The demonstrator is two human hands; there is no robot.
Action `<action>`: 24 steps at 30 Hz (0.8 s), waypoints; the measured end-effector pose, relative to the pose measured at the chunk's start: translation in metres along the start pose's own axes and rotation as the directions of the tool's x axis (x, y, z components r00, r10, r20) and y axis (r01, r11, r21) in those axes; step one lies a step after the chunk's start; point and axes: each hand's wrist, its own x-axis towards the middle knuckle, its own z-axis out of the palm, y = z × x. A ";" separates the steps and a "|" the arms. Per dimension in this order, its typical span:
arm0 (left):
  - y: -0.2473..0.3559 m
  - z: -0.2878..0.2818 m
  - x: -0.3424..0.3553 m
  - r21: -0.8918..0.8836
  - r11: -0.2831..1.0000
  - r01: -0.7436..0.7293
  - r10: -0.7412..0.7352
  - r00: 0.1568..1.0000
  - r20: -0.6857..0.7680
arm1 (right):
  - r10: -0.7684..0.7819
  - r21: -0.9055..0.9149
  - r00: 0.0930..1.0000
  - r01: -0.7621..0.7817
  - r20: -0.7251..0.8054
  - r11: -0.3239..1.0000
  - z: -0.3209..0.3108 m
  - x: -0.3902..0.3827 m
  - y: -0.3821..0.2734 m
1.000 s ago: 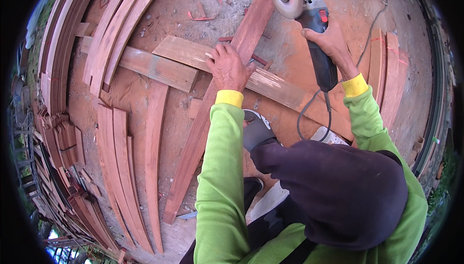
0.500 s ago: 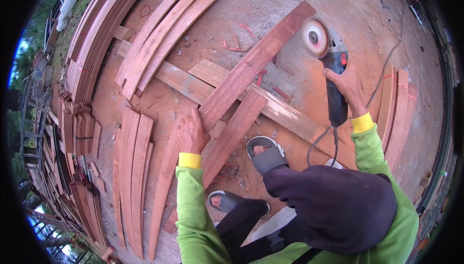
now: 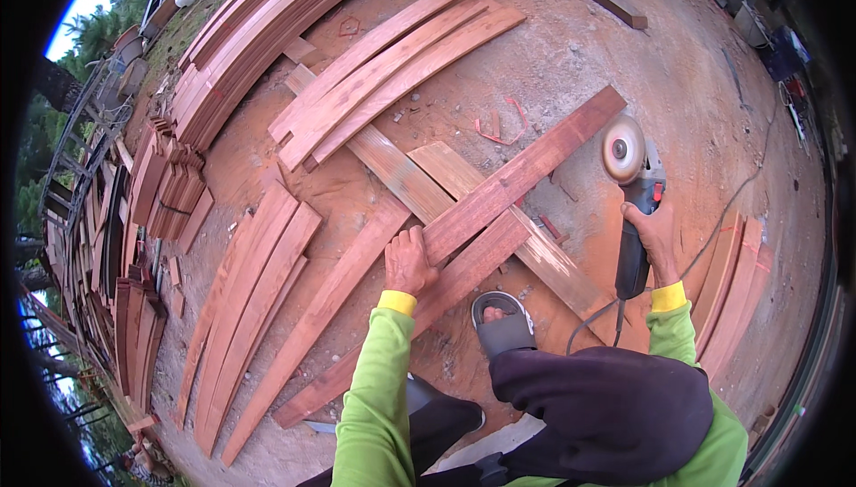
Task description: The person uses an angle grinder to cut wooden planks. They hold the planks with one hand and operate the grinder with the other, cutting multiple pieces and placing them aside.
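My right hand [image 3: 653, 235] is wrapped around the dark body of an angle grinder [image 3: 634, 246], thumb near its red switch. The grinder's pale round disc [image 3: 623, 149] points away from me, beside the far end of a reddish wooden plank [image 3: 535, 166] and apart from it. My left hand [image 3: 411, 261] is closed on the near end of that plank, fingers curled over its edge. The plank slants away to the right across a weathered support board [image 3: 557, 266]. Another reddish plank [image 3: 473, 264] lies next to it, partly hidden by my left arm.
Loose planks [image 3: 259, 309] lie at the left, with three more [image 3: 392, 77] farther off. Long boards are stacked [image 3: 259, 50] at the far left, near bundled short pieces [image 3: 174, 188]. The grinder's cord [image 3: 722, 219] trails right past more planks [image 3: 736, 286]. My sandalled foot [image 3: 504, 322] is close to the support board.
The view has shifted, so the scene sits lower and to the right. My left hand's fingers are now curled more tightly at the plank's end. The grinder stays in my right hand.
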 end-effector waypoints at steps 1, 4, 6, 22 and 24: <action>-0.002 0.003 0.000 -0.052 0.999 -0.008 0.006 0.999 -0.045 | 0.011 -0.011 1.000 -0.011 -0.008 1.000 -0.002 0.001 0.002; -0.003 0.004 -0.004 -0.169 0.986 -0.009 -0.013 0.992 -0.129 | 0.028 -0.037 0.998 -0.030 -0.050 0.999 -0.006 0.001 0.006; -0.010 -0.005 -0.011 -0.194 0.980 0.047 -0.072 0.989 -0.126 | 0.006 -0.045 0.996 -0.010 -0.091 0.999 -0.006 0.000 0.003; -0.048 -0.143 0.075 0.053 0.998 -0.041 0.061 0.878 -0.475 | 0.026 -0.054 0.999 -0.028 -0.025 0.998 -0.007 0.001 -0.004; -0.040 -0.097 0.024 -0.028 0.994 -0.105 0.084 0.908 -0.410 | -0.010 -0.054 1.000 0.009 -0.026 0.998 -0.004 0.001 0.000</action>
